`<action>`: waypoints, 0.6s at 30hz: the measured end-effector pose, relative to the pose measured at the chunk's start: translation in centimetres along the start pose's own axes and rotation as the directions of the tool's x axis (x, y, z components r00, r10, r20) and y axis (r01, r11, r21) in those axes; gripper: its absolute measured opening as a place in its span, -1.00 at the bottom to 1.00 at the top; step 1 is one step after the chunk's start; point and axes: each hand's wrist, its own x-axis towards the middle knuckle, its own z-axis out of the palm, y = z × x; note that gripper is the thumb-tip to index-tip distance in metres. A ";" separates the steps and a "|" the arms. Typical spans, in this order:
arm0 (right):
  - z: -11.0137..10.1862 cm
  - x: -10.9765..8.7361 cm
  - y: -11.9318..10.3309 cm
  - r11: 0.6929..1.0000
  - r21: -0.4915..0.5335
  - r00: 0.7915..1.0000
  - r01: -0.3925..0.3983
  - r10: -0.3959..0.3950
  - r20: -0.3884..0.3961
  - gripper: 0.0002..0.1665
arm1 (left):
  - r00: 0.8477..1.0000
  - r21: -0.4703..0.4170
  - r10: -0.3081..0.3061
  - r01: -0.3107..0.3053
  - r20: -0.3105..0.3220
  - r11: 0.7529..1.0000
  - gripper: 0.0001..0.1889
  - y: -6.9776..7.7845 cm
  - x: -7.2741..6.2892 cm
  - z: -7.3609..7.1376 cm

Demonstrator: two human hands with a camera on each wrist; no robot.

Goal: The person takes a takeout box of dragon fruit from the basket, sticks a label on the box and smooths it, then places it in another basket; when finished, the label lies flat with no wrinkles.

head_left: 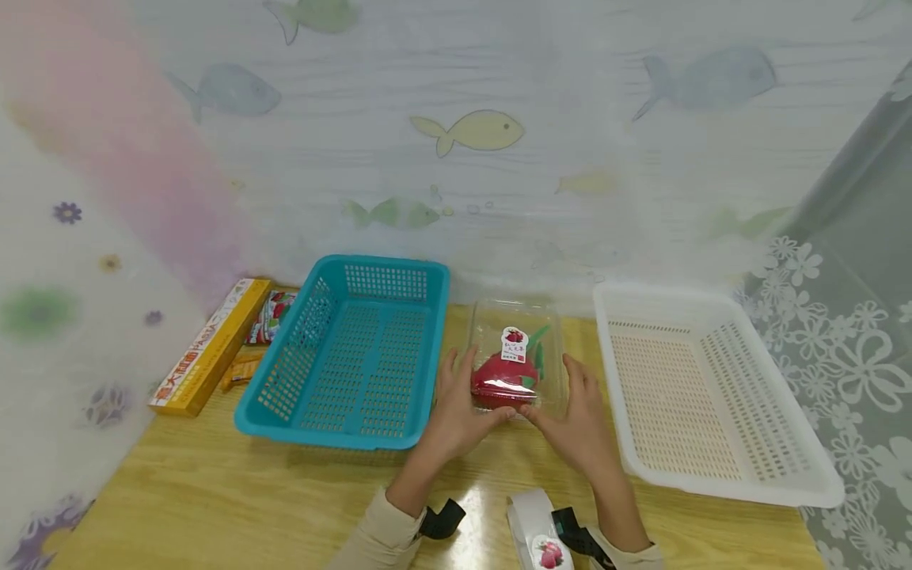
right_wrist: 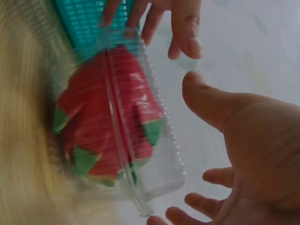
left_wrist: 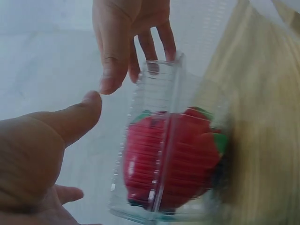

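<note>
A clear plastic clamshell box (head_left: 552, 317), lid down, stands on the table with a red dragon fruit (head_left: 502, 380) with green tips inside. Its lid bears a white label (head_left: 514, 345). My left hand (head_left: 456, 412) is at the box's left side and my right hand (head_left: 580, 412) at its right, thumbs extended toward each other by the near edge. In the left wrist view, the right hand's (left_wrist: 136, 33) fingers reach the box's side. Fingers of the left hand (right_wrist: 159, 18) lie by the box's far corner in the right wrist view. Neither hand visibly grips it.
Left of the box is a blue-green basket (head_left: 370, 440), and to the right a white basket (head_left: 741, 491). A roll of stickers (head_left: 529, 511) lies at the near edge between the forearms. A yellow pasta box (head_left: 214, 348) and snack packets (head_left: 271, 315) sit far left. A patterned curtain (head_left: 541, 198) hangs behind.
</note>
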 end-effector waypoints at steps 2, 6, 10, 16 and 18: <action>0.3 0.2 0.3 1.000 0.007 1.000 0.000 0.000 0.024 0.32 | 1.000 -0.011 -0.002 0.002 -0.014 1.000 0.19 -0.5 0.2 0.3; 0.7 0.4 1.1 0.999 0.036 0.999 -0.005 0.003 0.053 0.43 | 1.000 -0.010 -0.010 0.010 -0.012 1.000 0.29 -1.6 0.5 1.1; 1.1 0.6 1.8 0.998 0.062 0.998 -0.003 -0.001 0.063 0.52 | 1.000 -0.030 -0.013 0.013 -0.018 0.999 0.37 -2.6 0.9 1.7; 1.5 0.9 2.5 0.996 0.092 0.998 0.016 -0.022 0.067 0.54 | 0.998 -0.102 0.005 -0.011 -0.057 0.995 0.39 -3.6 1.2 2.2; 1.5 1.0 2.7 0.994 0.106 0.997 0.023 -0.031 0.069 0.53 | 0.997 -0.119 0.014 -0.022 -0.070 0.993 0.38 -3.9 1.3 2.3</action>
